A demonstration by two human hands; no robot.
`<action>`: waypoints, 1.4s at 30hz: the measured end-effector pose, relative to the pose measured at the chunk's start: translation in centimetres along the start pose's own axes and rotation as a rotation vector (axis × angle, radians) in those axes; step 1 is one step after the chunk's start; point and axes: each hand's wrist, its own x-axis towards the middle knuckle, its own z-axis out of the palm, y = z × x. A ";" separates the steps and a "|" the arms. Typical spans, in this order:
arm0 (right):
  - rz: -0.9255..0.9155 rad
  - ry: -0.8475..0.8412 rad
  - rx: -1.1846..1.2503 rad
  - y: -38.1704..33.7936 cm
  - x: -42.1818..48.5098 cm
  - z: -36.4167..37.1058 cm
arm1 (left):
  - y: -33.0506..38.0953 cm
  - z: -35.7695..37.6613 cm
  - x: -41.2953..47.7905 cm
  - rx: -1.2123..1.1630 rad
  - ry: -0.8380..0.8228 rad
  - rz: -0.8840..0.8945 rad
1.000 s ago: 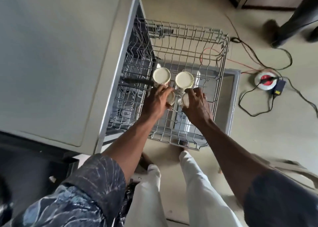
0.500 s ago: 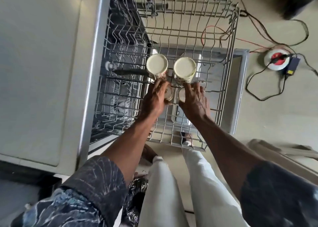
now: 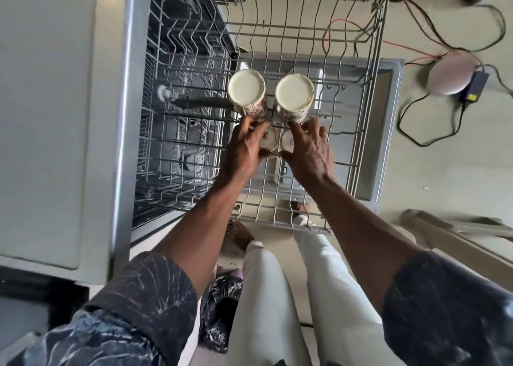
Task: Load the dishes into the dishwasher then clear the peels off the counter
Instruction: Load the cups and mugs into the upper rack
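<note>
The dishwasher's upper wire rack (image 3: 372, 93) is pulled out over the open door (image 3: 388, 132). Two cream cups with red flower print stand upside down on it, the left cup (image 3: 246, 90) beside the right cup (image 3: 294, 93). Just in front of them, my left hand (image 3: 244, 149) grips a small cup (image 3: 268, 139) and my right hand (image 3: 311, 149) grips another small cup (image 3: 287, 143), both low on the rack wires and side by side. My fingers hide most of each small cup.
The grey counter (image 3: 55, 116) runs along the left above the dishwasher tub (image 3: 180, 143). On the floor to the right lie tangled cables (image 3: 433, 121) and a round socket reel (image 3: 449, 77). A black plastic bag (image 3: 219, 310) sits by my legs.
My view has moved closer over the rack. Both hands have sunk a little lower onto the rack wires with the small cups still in them.
</note>
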 end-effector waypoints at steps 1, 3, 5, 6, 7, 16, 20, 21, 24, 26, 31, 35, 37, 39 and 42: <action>-0.002 -0.003 -0.002 0.1 0.0 0.0 | 0.1 -0.1 0.1 0.011 -0.005 -0.017; -0.009 -0.011 -0.017 0.2 0.0 -0.2 | -0.1 0.0 0.2 0.041 -0.013 -0.068; -0.015 -0.011 -0.035 0.3 -0.1 -0.3 | -0.4 0.0 0.4 0.054 -0.007 -0.115; -0.016 -0.009 -0.042 0.3 -0.1 -0.4 | -0.5 0.1 0.5 0.057 0.002 -0.130; -0.018 -0.009 -0.050 0.4 -0.2 -0.3 | -0.6 0.2 0.5 0.054 0.007 -0.138; -0.047 -0.009 -0.124 0.3 -0.1 -0.5 | -0.2 0.1 0.5 0.157 0.001 -0.155; -0.044 0.003 -0.100 0.3 -0.4 -0.3 | 0.4 -0.2 -0.5 0.185 0.014 -0.193; -0.043 0.004 -0.088 0.3 -0.5 -0.3 | 0.5 -0.3 -0.8 0.178 0.031 -0.197; -0.035 -0.004 -0.075 0.4 -1.4 -0.6 | 0.8 -0.6 -2.6 0.164 0.080 -0.237; -0.010 -0.007 -0.064 0.3 -2.1 -1.1 | 1.2 -0.6 -3.8 0.176 0.089 -0.245; -0.023 -0.037 -0.090 -1.1 -4.8 -3.6 | 2.9 -2.4 -7.3 0.237 0.053 -0.209; -0.111 -0.048 -0.169 -2.1 -7.3 -6.1 | 4.5 -4.4 -9.9 0.302 0.068 -0.193; -0.151 -0.026 -0.183 -2.9 -8.2 -7.3 | 5.5 -5.6 -11.1 0.294 0.093 -0.187; -0.219 0.018 -0.193 -4.1 -9.2 -8.6 | 6.5 -7.0 -12.3 0.271 0.142 -0.174; -0.322 0.101 -0.174 -6.3 -10.0 -10.9 | 7.5 -9.5 -13.8 0.259 0.245 -0.139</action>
